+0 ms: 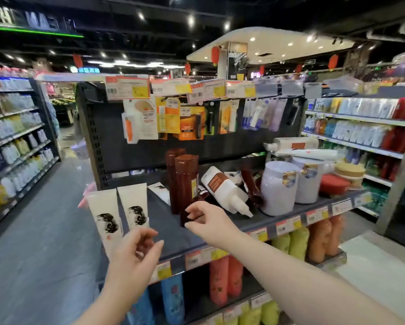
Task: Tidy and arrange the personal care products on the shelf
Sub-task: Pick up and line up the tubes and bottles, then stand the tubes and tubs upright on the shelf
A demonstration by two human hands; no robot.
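Two brown bottles [185,181] upright at frame centre, white tubes [117,212] standing lower left | white bottle [225,190] and dark tube [250,184] toppled centre-right, unsorted | right hand [208,219] loosely spread beside front brown bottle, left hand [136,252] spread, empty | shelf [173,235] roughly half tidied.

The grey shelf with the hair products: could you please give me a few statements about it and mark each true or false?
1. Two brown bottles stand upright on the grey shelf. True.
2. The white bottle with the brown label stands upright. False: it lies tipped over, nozzle toward the shelf's front edge.
3. The right hand is at the base of the front brown bottle. True, though whether its grip has closed cannot be told.
4. The left hand holds a white tube. False: it is open and holds nothing.
5. Two large pale jars stand to the right of the fallen bottle. True.
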